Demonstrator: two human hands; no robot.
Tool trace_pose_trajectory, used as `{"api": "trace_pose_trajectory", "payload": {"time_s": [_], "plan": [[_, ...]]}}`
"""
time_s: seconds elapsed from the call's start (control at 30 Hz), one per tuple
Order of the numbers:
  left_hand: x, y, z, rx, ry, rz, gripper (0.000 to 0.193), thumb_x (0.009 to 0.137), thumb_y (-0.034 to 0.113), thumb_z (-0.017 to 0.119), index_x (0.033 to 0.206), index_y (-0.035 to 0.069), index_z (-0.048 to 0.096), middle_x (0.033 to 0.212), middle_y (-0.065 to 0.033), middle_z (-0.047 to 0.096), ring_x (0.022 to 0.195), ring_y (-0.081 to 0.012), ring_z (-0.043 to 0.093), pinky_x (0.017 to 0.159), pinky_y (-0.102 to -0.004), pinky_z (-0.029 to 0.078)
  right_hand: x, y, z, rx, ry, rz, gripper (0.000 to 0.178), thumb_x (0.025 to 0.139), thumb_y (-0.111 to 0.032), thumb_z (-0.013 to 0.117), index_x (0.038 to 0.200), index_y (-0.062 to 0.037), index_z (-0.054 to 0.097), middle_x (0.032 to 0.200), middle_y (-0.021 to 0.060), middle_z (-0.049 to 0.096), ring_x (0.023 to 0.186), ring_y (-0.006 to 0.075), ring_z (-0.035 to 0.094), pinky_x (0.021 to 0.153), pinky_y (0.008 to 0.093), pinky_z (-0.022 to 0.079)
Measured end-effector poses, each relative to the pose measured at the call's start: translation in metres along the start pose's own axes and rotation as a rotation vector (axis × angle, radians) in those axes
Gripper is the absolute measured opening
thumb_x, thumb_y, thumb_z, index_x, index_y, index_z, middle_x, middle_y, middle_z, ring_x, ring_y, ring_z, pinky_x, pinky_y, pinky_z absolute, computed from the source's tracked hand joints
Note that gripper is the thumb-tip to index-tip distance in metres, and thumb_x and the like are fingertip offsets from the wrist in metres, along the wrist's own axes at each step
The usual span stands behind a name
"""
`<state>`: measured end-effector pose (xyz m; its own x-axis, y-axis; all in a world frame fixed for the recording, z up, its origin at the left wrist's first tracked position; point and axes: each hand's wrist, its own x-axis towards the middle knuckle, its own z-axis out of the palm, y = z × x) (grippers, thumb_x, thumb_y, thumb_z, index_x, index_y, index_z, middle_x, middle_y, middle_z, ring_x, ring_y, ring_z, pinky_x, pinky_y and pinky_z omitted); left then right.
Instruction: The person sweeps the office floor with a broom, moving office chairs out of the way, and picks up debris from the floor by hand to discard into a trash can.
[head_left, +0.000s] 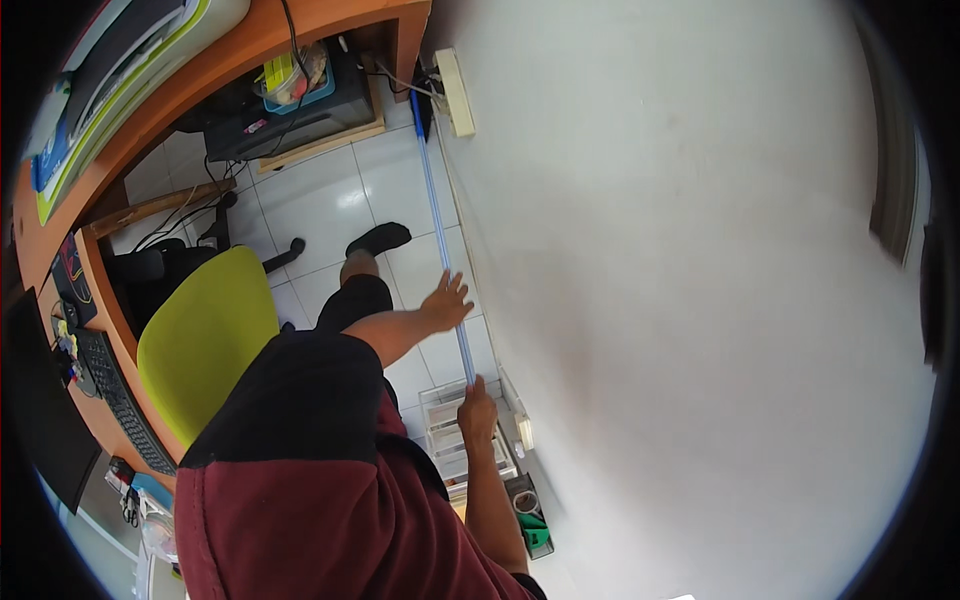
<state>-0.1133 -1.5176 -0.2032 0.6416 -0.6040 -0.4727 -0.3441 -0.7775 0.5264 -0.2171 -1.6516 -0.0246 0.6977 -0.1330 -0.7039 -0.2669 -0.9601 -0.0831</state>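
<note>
A long, thin blue pole [436, 205] runs along the tiled floor beside the wall. Its far end meets a dark shape [428, 118] under the desk corner, too shadowed to make out. My right hand [478, 413] is closed around the near end of this pole. Farther along it, my left hand [445, 304] is over the pole with its fingers spread, not wrapped round it; whether the palm touches the pole is hidden.
A lime-green chair [210, 340] stands left by the orange-brown desk [415, 35]. A white power strip [456, 93] sits at the wall [680, 300]. Beside my right forearm are a clear drawer unit [436, 410] and a holder with a green item [535, 528]. Cables hang under the desk.
</note>
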Motion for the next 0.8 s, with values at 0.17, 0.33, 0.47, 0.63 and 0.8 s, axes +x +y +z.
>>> {"api": "trace_pose_trajectory", "payload": {"time_s": [0.17, 0.33, 0.47, 0.63, 0.8], "plan": [[-0.072, 0.106, 0.048, -0.118, -0.085, 0.213, 0.038, 0.086, 0.029, 0.055, 0.121, 0.015, 0.06, 0.13, -0.0188, 0.05, 0.133, -0.0413, 0.033, 0.107, -0.0698, 0.016, -0.134, 0.033, 0.001, -0.073, -0.044, 0.209, 0.033, 0.094, -0.023, 0.049, 0.121, -0.0049, 0.054, 0.081, 0.0233, 0.065, 0.075, 0.0406, 0.064, 0.066, 0.0518, 0.049], [-0.107, 0.176, 0.046, 0.049, -0.17, 0.61, 0.015, 0.082, 0.029, 0.059, 0.083, 0.016, 0.067, 0.085, -0.0067, 0.067, 0.096, -0.0267, 0.061, 0.098, -0.063, 0.032, -0.231, 0.043, 0.0, -0.211, 0.263, 0.223, 0.027, 0.089, -0.024, 0.059, 0.11, -0.0086, 0.065, 0.069, 0.0141, 0.061, 0.06, 0.0361, 0.062, 0.052, 0.0457, 0.049], [-0.13, 0.196, 0.022, 0.036, -0.205, 0.649, 0.009, 0.076, 0.024, 0.063, 0.08, 0.017, 0.067, 0.079, -0.0058, 0.066, 0.087, -0.0245, 0.063, 0.085, -0.0528, 0.04, -0.273, 0.052, -0.022, -0.117, 0.347, 0.2, 0.024, 0.091, -0.025, 0.057, 0.108, -0.0102, 0.064, 0.069, 0.0138, 0.061, 0.057, 0.0355, 0.06, 0.05, 0.0466, 0.046], [-0.13, 0.127, -0.009, 0.08, -0.159, 0.506, 0.01, 0.073, 0.021, 0.065, 0.079, 0.013, 0.067, 0.077, -0.0086, 0.065, 0.085, -0.029, 0.062, 0.081, -0.0442, 0.043, -0.241, 0.017, -0.024, 0.211, 0.274, 0.21, 0.024, 0.093, -0.024, 0.052, 0.109, -0.0127, 0.065, 0.079, 0.0202, 0.065, 0.073, 0.0401, 0.063, 0.061, 0.0478, 0.048], [-0.111, 0.074, 0.002, 0.121, -0.127, 0.556, 0.011, 0.074, 0.019, 0.065, 0.083, 0.013, 0.067, 0.084, -0.0096, 0.064, 0.097, -0.0312, 0.06, 0.092, -0.0526, 0.04, -0.197, -0.026, 0.012, 0.036, 0.345, 0.148, 0.031, 0.094, -0.029, 0.052, 0.114, -0.0083, 0.062, 0.072, 0.0159, 0.064, 0.062, 0.0331, 0.065, 0.053, 0.0447, 0.05]]}}
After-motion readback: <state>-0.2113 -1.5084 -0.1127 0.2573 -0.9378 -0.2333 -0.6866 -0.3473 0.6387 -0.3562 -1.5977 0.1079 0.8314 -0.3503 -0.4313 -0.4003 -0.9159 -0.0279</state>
